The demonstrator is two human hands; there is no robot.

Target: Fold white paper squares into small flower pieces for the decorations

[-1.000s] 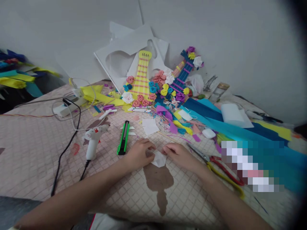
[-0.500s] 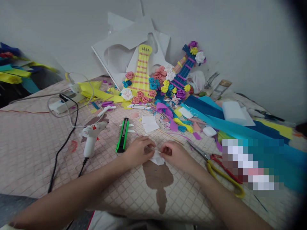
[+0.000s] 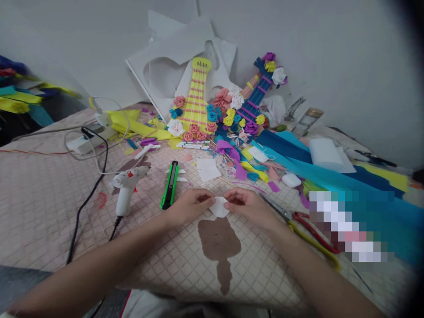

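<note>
Between my two hands is a small piece of white paper (image 3: 219,207), just above the brown patch (image 3: 220,240) on the tablecloth. My left hand (image 3: 195,205) pinches its left edge between thumb and fingers. At its right edge, my right hand (image 3: 245,204) grips it the same way. To the left of my left hand lies a green and black utility knife (image 3: 170,185). Red and yellow handled scissors (image 3: 308,232) rest to the right of my right hand. Beyond my hands, a white paper square (image 3: 208,170) lies flat.
On the left stands a white glue gun (image 3: 125,190) with a black cord, near a power strip (image 3: 86,140). Decorated yellow (image 3: 198,97) and blue (image 3: 254,104) guitar shapes lean at the back. Crepe paper scraps (image 3: 232,154) and blue sheets (image 3: 331,176) cover the right side.
My fingers have shifted on the white paper, which now sits slightly higher and shows flatter between them. Both hands stay pinched on it.
</note>
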